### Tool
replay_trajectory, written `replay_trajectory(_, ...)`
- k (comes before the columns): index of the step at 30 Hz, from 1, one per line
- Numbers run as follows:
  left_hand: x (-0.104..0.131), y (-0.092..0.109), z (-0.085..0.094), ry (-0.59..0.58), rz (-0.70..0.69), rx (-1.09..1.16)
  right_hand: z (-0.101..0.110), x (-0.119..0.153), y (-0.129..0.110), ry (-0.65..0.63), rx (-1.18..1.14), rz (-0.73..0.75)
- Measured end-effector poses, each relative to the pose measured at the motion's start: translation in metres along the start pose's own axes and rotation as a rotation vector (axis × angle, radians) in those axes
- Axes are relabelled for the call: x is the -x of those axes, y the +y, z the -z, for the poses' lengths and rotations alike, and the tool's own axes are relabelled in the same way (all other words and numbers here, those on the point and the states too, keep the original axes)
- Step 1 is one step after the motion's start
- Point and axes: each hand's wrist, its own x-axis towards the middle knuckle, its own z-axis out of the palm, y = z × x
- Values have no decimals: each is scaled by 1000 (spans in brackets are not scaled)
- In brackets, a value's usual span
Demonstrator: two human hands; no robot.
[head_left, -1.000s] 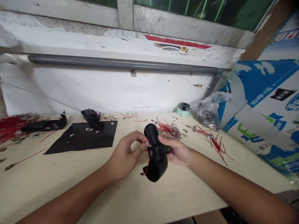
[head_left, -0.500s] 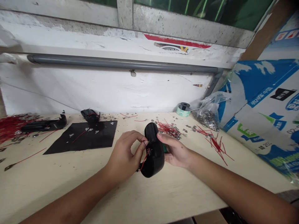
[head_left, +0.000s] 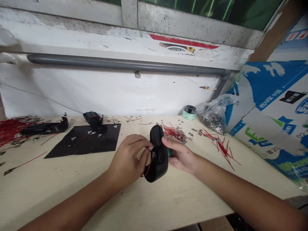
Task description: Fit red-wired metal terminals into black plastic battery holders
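Note:
My right hand [head_left: 181,154] grips a black plastic housing [head_left: 161,165] from its right side, thumb on its edge and fingers behind. The housing tilts above the table with its hollow side facing me. A red wire [head_left: 149,166] runs inside it, down to the lower left rim. My left hand [head_left: 131,157] pinches a thin wire at the housing's left edge, thumb and forefinger together; its tip is mostly covered by the fingers. Something green, partly covered, shows between the housing and my right palm.
Red wires with metal tabs [head_left: 174,133] lie behind the housing, more at right and far left. Two black housings [head_left: 93,118] stand by a black sheet [head_left: 96,144]. A tape roll [head_left: 189,113], a bag of metal parts [head_left: 214,120] and a printed carton [head_left: 271,118] line the right.
The left fingertips have shifted slightly up and inward at the housing's edge, and the thin wire there shows less. The right hand keeps its grip, with the housing barely turned.

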Motion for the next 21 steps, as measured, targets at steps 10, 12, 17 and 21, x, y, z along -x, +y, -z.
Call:
replay_trajectory(10, -2, 0, 4, -66, -65, 20, 4, 0, 1, -14, -74, -101)
replay_trajectory(12, -2, 1, 4, -51, -46, 17, 3, 0, 0, -36, -63, -66)
replay_trajectory(17, -2, 1, 5, -50, -61, -14, 1, 1, 0, -48, 0, 15)
replay_trajectory(21, -3, 0, 6, -71, -158, -99, 2, 2, 1, -43, 11, 13)
